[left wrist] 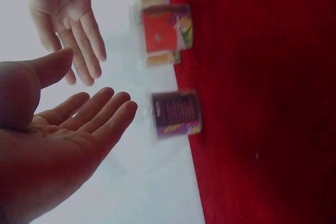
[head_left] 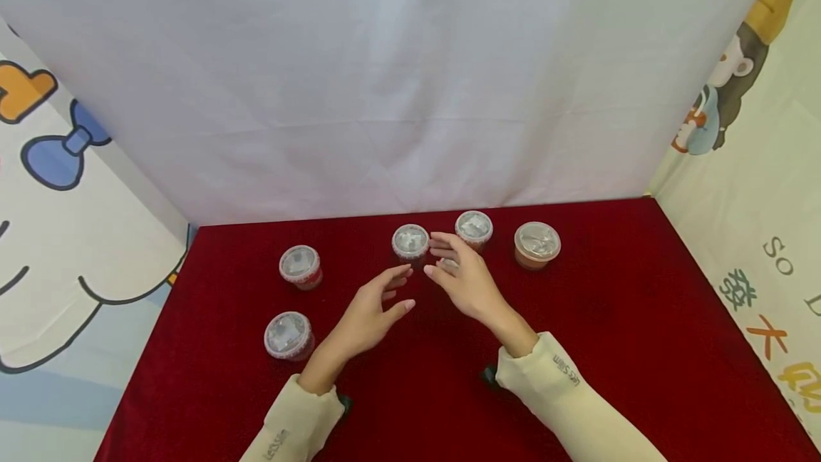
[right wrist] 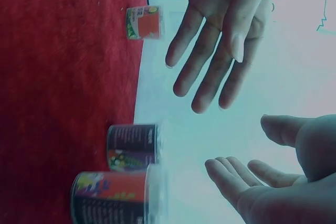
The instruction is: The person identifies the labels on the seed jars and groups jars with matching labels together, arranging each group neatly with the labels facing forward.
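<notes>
My left hand [head_left: 367, 316] hovers over the middle of the red cloth, fingers loosely bent and holding nothing. Facing it, my right hand [head_left: 473, 285] is raised with its fingers parted and also holds nothing. Just beyond the fingertips stands a small lidded cup [head_left: 410, 241], apart from both hands. Another lidded cup [head_left: 449, 264] is mostly hidden under the right hand. Behind that hand stands a cup [head_left: 474, 227] with a clear lid. In the right wrist view, a cup [right wrist: 113, 195] with a red and dark label stands below the right hand.
On the left of the red cloth [head_left: 410, 405] stand two lidded cups, one farther back [head_left: 300, 265] and one nearer [head_left: 288, 335]. A wider tan cup [head_left: 537, 244] stands at the right. A white curtain [head_left: 410, 91] hangs along the back edge, with printed sheets at both sides.
</notes>
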The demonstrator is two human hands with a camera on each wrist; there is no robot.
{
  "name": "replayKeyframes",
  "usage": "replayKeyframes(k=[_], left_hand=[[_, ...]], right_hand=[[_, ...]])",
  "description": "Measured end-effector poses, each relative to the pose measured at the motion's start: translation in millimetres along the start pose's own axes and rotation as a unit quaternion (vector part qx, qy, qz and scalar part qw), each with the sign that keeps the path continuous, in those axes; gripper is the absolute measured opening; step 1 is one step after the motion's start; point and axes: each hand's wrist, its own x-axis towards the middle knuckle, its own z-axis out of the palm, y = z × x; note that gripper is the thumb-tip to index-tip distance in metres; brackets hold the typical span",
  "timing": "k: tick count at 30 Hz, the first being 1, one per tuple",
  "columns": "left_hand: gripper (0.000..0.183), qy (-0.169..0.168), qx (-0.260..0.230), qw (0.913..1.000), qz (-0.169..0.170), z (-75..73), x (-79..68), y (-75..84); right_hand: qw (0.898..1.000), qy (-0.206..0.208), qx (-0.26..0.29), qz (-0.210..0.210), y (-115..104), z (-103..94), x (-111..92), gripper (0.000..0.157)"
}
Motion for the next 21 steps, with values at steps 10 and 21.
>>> replayKeyframes(k=[10,21], left_hand=[[0.055,0.007,-0.012,0.9999,0.000,24.9,9.8,-2.1],[0.055,0.013,-0.025,0.9996,-0.007,42.3,19.3,-5.0]], right_hand=[[0.999,0.029,-0.011,0.007,14,-15.3,-15,0.055],[0.995,0.079,-0.064,-0.019,28,-23.3,-27,0.056]])
